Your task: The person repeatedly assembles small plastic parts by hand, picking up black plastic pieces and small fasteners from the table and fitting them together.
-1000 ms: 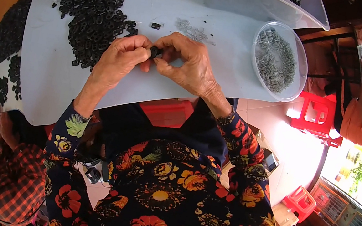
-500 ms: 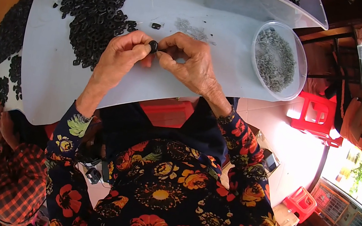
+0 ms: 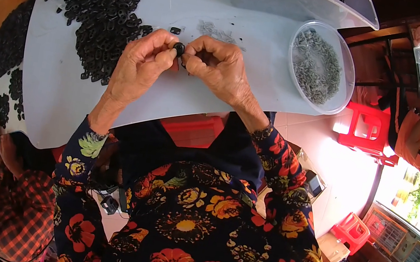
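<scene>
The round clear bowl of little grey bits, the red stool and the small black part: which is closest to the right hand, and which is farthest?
1. Small black part: pinched at the right hand's fingertips, shared with the left hand.
2. Round clear bowl: on the white table, to the right.
3. Red stool: on the floor beyond the bowl, far right.
</scene>
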A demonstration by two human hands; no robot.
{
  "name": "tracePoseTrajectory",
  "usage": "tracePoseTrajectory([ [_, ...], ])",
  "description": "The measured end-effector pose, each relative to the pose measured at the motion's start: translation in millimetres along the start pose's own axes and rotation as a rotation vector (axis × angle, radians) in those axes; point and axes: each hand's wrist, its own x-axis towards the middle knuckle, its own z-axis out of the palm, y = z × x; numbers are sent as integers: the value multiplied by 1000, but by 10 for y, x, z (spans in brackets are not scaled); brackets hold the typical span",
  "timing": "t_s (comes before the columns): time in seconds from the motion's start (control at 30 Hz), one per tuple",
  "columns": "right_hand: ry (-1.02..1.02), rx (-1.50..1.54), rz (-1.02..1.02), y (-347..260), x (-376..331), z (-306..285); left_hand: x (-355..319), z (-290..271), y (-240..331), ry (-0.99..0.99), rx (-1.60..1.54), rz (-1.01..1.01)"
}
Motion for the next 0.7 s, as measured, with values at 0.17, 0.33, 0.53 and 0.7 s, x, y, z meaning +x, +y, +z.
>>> tracePoseTrajectory([
  [0.17, 10, 14, 0, 15, 13, 4, -12, -10, -20, 21, 4, -21],
  [0.33, -14, -60, -45, -4, 38, 31, -33, -230, -78, 137, -202, 10],
  [0.53, -35, -227, -4, -8, 199, 228, -142, -338, -117, 77, -378, -113],
  [0.7, -13, -143, 11, 76, 196, 262, -180, -311, -49, 57, -488, -137],
])
